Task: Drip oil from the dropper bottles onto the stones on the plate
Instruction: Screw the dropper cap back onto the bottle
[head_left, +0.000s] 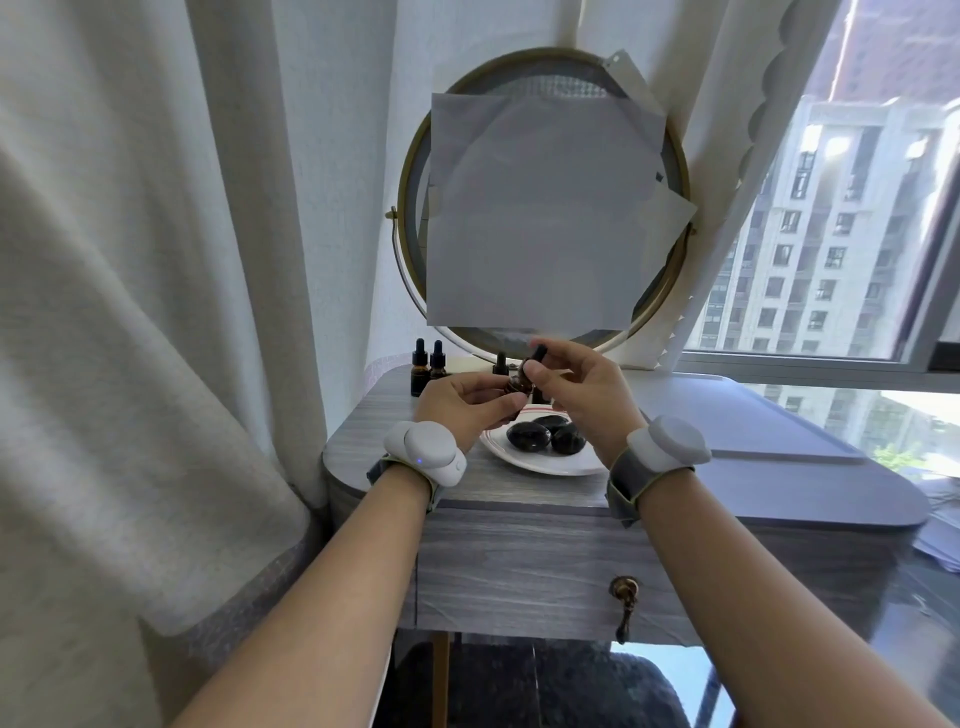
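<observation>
Okay, opening step, I'd say: my left hand (462, 402) grips the amber dropper bottle (514, 385) round its body, and my right hand (582, 384) pinches the black dropper cap (536, 354) with thumb and fingertips. Can't tell if the cap is loosened yet.

The bottle is held mid-frame, just above the far edge of the white plate (550, 468), which carries three dark stones (529, 435). Its long axis is tilted, base toward lower left and cap toward upper right, at the mirror (410, 208).

Next I probably need to twist the cap free, lift the pipette out straight, bring the tip down over a stone and squeeze gently. Left hand should keep the bottle near upright so nothing spills.

Spare bottles (429, 366) stand at the table's (374, 431) back left.
</observation>
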